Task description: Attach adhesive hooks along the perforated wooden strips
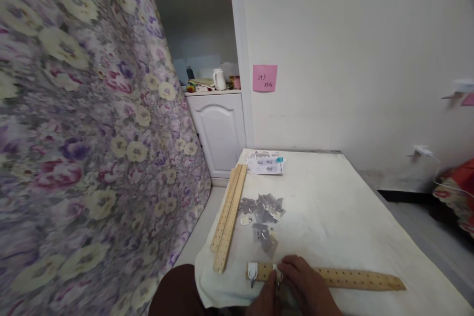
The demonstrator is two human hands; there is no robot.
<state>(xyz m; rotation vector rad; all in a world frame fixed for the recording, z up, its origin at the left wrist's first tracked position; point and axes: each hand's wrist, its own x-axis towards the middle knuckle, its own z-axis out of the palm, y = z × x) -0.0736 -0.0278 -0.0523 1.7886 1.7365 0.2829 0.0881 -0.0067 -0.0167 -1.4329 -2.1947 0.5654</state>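
A long perforated wooden strip (355, 279) lies across the near edge of the white-covered table (333, 207). One white hook (252, 271) sits at the strip's left end. Just right of it, both hands meet over a second small white hook (277, 273) on the strip. My right hand (309, 286) curls over the strip with its fingertips pinched at that hook. My left hand (264, 300) comes up from the bottom edge, only partly in view, its fingers closed against the same spot. A loose pile of grey and white hooks (263, 210) lies just beyond the hands.
Two more wooden strips (229, 217) lie side by side along the table's left edge. A hook package (265, 164) rests at the far end. A floral mattress (92, 158) leans close on the left. Behind are a white cabinet (220, 128) and a pink note (264, 78) on the wall.
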